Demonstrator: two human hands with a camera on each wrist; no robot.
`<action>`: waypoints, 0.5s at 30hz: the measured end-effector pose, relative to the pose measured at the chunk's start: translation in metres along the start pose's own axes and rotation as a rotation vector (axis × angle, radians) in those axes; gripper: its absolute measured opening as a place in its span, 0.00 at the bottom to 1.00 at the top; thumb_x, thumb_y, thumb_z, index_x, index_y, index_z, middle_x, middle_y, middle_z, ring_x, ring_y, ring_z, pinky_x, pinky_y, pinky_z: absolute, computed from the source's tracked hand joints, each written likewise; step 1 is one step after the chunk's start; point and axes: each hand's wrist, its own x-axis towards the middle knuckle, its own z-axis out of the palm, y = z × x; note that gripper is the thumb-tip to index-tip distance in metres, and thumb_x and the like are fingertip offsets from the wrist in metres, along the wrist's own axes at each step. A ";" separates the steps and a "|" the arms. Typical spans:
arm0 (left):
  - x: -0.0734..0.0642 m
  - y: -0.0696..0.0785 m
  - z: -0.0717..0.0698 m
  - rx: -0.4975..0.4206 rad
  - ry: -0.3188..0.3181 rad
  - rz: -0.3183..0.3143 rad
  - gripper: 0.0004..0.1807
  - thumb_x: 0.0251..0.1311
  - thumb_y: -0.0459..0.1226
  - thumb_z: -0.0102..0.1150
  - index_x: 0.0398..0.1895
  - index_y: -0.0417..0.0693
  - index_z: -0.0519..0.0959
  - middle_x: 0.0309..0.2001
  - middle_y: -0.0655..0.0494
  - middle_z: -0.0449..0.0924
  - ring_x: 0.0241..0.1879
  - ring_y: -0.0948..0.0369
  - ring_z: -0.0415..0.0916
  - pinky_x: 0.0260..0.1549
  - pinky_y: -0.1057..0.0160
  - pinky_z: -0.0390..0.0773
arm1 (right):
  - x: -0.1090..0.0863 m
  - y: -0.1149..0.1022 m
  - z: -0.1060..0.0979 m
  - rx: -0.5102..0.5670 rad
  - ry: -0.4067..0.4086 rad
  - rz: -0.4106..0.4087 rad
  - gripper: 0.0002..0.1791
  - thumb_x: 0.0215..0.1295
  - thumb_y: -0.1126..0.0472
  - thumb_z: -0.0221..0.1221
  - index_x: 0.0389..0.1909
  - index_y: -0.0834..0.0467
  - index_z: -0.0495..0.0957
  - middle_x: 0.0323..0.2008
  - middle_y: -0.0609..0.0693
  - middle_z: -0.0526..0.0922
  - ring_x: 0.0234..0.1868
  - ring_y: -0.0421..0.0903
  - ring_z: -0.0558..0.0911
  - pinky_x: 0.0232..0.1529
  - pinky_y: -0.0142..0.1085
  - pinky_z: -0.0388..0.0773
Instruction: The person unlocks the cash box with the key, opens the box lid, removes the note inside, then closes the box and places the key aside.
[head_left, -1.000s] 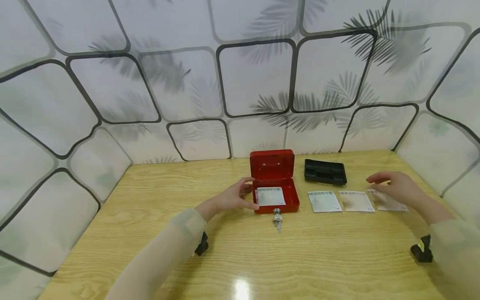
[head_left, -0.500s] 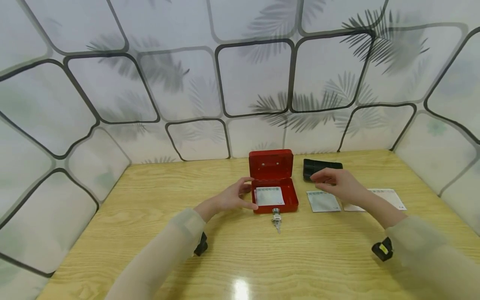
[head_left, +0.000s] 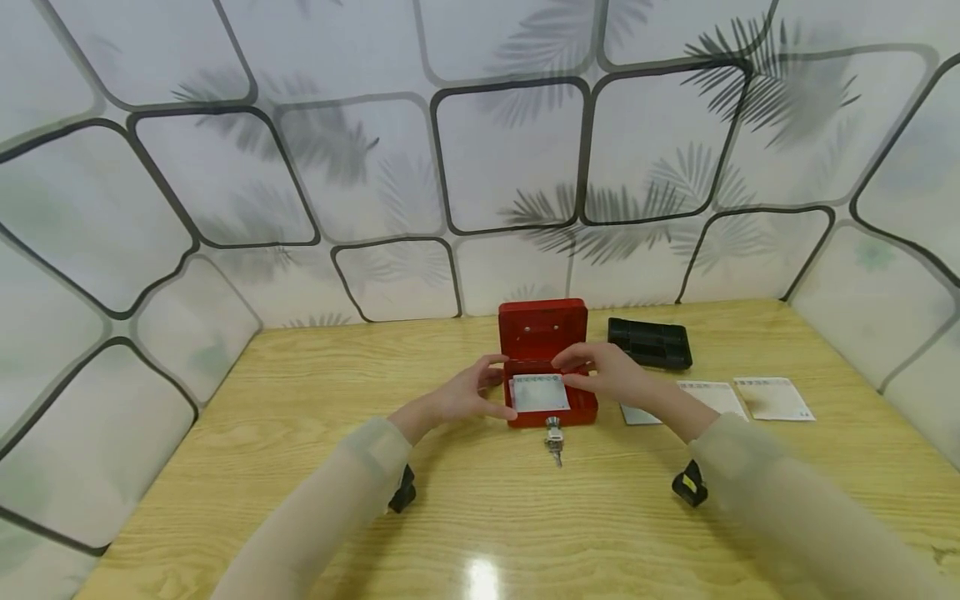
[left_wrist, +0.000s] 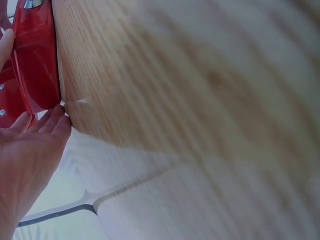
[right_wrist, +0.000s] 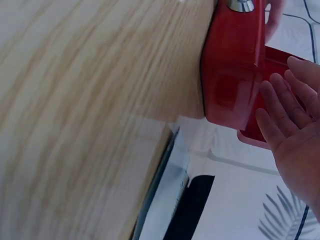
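Your left hand [head_left: 467, 393] holds the left end of the open red box [head_left: 579, 419] on the wooden table [head_left: 465, 517], thumb at the front corner, fingers toward the back. Your right hand [head_left: 611, 375], fingers loosely extended and grasping nothing, hovers over the box's right half, beside the paper note [head_left: 538, 393] lying inside; whether a fingertip touches it cannot be told. Keys [head_left: 556, 450] show at the lock. To your right, three more notes [head_left: 774, 399], one partly covered by your arm, lie before a black tray [head_left: 651, 343].
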 end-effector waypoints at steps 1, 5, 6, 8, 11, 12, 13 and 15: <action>0.000 0.000 0.000 0.002 0.001 -0.002 0.45 0.57 0.35 0.69 0.73 0.47 0.53 0.70 0.44 0.60 0.70 0.50 0.56 0.68 0.51 0.56 | 0.002 0.000 0.002 0.001 -0.007 0.010 0.13 0.65 0.66 0.62 0.49 0.65 0.79 0.45 0.56 0.83 0.47 0.53 0.80 0.49 0.48 0.78; 0.000 0.000 0.000 0.017 0.001 -0.008 0.45 0.57 0.36 0.69 0.73 0.49 0.53 0.70 0.44 0.60 0.70 0.50 0.55 0.68 0.51 0.56 | 0.010 0.001 0.009 0.004 -0.037 0.041 0.14 0.67 0.64 0.61 0.51 0.64 0.79 0.47 0.56 0.82 0.49 0.54 0.80 0.49 0.47 0.79; -0.001 0.001 0.000 0.020 0.001 -0.010 0.45 0.57 0.37 0.69 0.74 0.49 0.53 0.71 0.45 0.60 0.70 0.51 0.55 0.68 0.51 0.56 | 0.011 0.001 0.010 0.000 -0.041 0.048 0.14 0.67 0.63 0.61 0.51 0.64 0.79 0.47 0.56 0.82 0.49 0.54 0.80 0.49 0.47 0.78; -0.001 0.001 0.000 0.022 0.002 -0.013 0.46 0.57 0.37 0.70 0.74 0.50 0.53 0.71 0.45 0.60 0.70 0.51 0.55 0.68 0.52 0.55 | 0.014 0.001 0.012 -0.006 -0.044 0.055 0.14 0.67 0.63 0.61 0.51 0.63 0.78 0.48 0.56 0.82 0.50 0.54 0.80 0.50 0.48 0.78; 0.000 0.000 0.000 0.016 0.002 -0.017 0.46 0.56 0.37 0.70 0.74 0.51 0.53 0.71 0.46 0.59 0.71 0.51 0.55 0.68 0.52 0.55 | 0.018 0.001 0.014 -0.021 -0.041 0.058 0.14 0.67 0.63 0.61 0.51 0.63 0.79 0.47 0.56 0.82 0.50 0.54 0.80 0.51 0.48 0.77; 0.000 -0.001 0.000 0.013 0.002 -0.015 0.46 0.56 0.37 0.70 0.73 0.51 0.53 0.71 0.46 0.59 0.71 0.51 0.55 0.68 0.51 0.55 | 0.019 0.001 0.015 -0.027 -0.039 0.058 0.14 0.67 0.63 0.61 0.51 0.63 0.79 0.47 0.56 0.82 0.50 0.54 0.80 0.51 0.48 0.77; 0.000 -0.001 0.000 0.010 0.002 -0.013 0.45 0.56 0.38 0.70 0.73 0.52 0.53 0.71 0.45 0.59 0.71 0.51 0.54 0.68 0.51 0.55 | 0.020 0.001 0.016 -0.035 -0.039 0.057 0.14 0.67 0.64 0.61 0.50 0.63 0.79 0.47 0.56 0.82 0.49 0.54 0.80 0.51 0.48 0.77; 0.001 -0.002 0.000 0.004 0.001 -0.015 0.45 0.56 0.38 0.70 0.73 0.53 0.54 0.71 0.46 0.58 0.71 0.50 0.54 0.68 0.50 0.54 | 0.023 0.001 0.017 -0.054 -0.042 0.061 0.13 0.66 0.64 0.61 0.50 0.63 0.79 0.47 0.56 0.83 0.49 0.54 0.80 0.51 0.49 0.77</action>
